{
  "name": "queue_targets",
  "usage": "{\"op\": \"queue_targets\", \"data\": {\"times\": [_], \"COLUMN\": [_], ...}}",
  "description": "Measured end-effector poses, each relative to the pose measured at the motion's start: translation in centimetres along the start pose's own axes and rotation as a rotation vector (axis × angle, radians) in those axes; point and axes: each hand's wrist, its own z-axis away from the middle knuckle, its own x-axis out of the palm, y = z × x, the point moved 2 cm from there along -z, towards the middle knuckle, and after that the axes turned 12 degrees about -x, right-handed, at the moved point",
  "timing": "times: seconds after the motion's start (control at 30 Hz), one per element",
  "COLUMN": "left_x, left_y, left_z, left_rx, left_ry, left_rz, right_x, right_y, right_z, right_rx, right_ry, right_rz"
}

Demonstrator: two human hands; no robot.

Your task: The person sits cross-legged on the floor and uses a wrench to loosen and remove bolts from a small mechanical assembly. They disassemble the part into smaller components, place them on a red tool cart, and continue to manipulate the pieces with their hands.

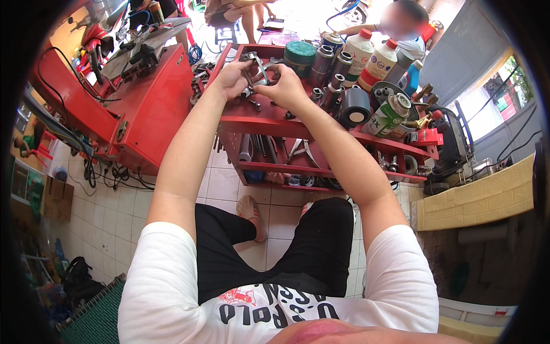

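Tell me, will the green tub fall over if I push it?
The green tub looks wide and squat, so it would probably slide before tipping. Its sides look round, so it might roll if laid down. I can't see inside, so its weight is hard to guess.
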Motion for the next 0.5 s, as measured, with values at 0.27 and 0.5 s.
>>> {"op": "queue_targets", "data": {"times": [0.27,0.5], "left_x": [0.4,3.4], "left_y": [-0.1,0.1], "left_z": [0.3,2.3], "left_rx": [0.03,-0.173], "left_ry": [-0.004,0.052], "left_rz": [-0.005,-0.123], "right_x": [0.2,-2.1], "right_y": [1.1,0.9], "right_z": [-0.7,-0.6], "right_rx": [-0.019,-0.023], "right_ry": [0.327,0.534], "right_rz": [-0.209,-0.123]}}
